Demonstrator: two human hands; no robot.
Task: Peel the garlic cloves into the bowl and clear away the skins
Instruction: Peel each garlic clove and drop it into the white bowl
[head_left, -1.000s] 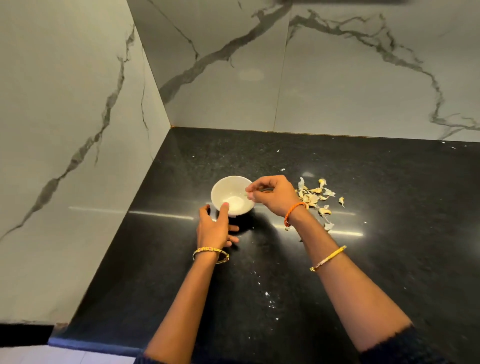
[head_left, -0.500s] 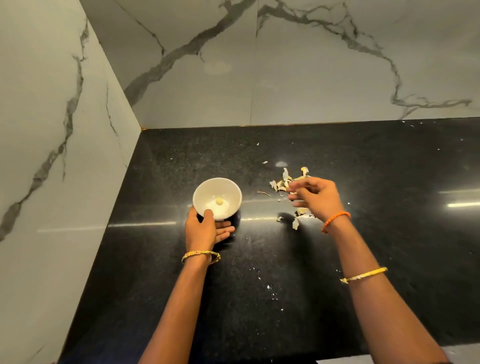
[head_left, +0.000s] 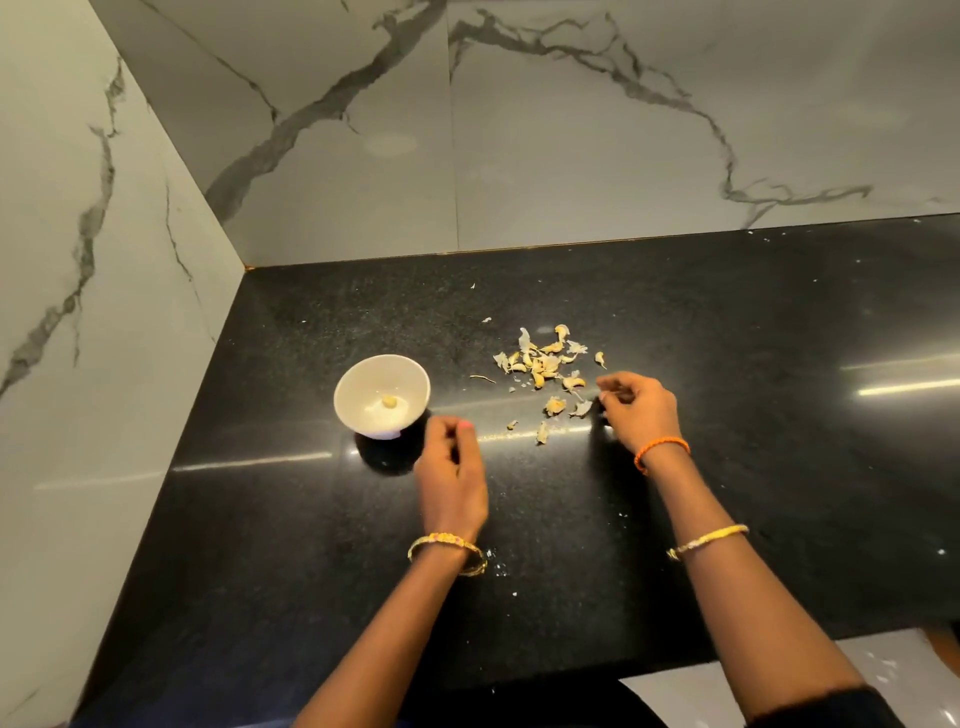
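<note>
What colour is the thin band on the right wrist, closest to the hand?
Orange. The band shows clearly in the head view, just below the right hand.

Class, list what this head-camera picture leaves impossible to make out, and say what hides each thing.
1. Right hand: its curled fingers hide whether it holds anything.
2. Left hand: seen from the back, so the palm side is hidden.
3. Pile of garlic scraps: too small to tell skins from unpeeled cloves.
4. Bowl: the base is hidden by its own wall; one clove shows inside.
</note>
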